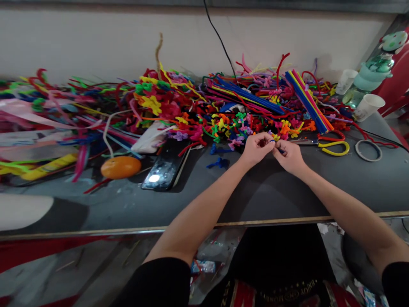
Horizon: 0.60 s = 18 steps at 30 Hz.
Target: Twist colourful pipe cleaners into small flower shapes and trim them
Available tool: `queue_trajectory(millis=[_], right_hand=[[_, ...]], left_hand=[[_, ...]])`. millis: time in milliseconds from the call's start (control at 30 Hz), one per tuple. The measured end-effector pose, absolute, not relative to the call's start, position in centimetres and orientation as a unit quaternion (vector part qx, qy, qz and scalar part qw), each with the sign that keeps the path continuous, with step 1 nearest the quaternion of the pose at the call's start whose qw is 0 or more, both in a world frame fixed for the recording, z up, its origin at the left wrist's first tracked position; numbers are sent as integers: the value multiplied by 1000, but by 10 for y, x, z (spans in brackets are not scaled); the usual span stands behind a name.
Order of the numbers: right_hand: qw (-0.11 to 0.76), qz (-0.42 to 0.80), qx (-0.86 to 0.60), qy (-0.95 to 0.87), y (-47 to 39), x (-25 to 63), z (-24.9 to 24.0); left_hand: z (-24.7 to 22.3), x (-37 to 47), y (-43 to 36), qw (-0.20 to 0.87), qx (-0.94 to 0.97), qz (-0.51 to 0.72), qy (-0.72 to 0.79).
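Observation:
My left hand (258,148) and my right hand (290,157) meet above the table, fingertips pinched close together. Between them shows a small bit of dark blue pipe cleaner (281,150), mostly covered by the fingers. Both hands are closed on it. To the left of my left hand lie blue twisted pipe-cleaner pieces (218,163) on the table. Just beyond the fingers is a cluster of small multicoloured pipe-cleaner flowers (238,125). Scissors with yellow and red handles (334,148) rest right of my right hand, their blades partly hidden behind it.
A long heap of pipe cleaners (105,100) runs along the wall. On the left are a phone (164,166) and an orange oval object (120,167). A tape ring (368,151), paper cups (369,106) and a green bottle (370,76) stand or lie at right.

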State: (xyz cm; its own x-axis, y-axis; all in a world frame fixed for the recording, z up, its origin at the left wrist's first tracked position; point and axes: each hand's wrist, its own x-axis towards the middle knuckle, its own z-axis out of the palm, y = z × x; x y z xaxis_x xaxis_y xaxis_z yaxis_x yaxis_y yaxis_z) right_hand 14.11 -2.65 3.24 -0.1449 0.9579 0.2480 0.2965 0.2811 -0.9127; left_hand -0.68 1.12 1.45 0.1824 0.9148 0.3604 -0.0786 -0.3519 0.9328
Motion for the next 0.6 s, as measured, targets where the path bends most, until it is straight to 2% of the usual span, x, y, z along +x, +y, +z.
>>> queue_trajectory(millis=[100,200,300,400,600], right_hand=[[476,209,-507,-688,-33,135,28],[452,135,-527,-706,-29,138,24],[428,136,-520,-727,-20,144,23],[441,169,-512,-717,-15,149,24],[446,182,-524,-702,-16,147,25]], left_hand=[[11,7,4,465,554,587,363],[10,19,-4,476,477,626,392],[9,21,-4,529,430,624,381],[9,17,0,576,446,588,352],[9,8,6,505,531,556,394]])
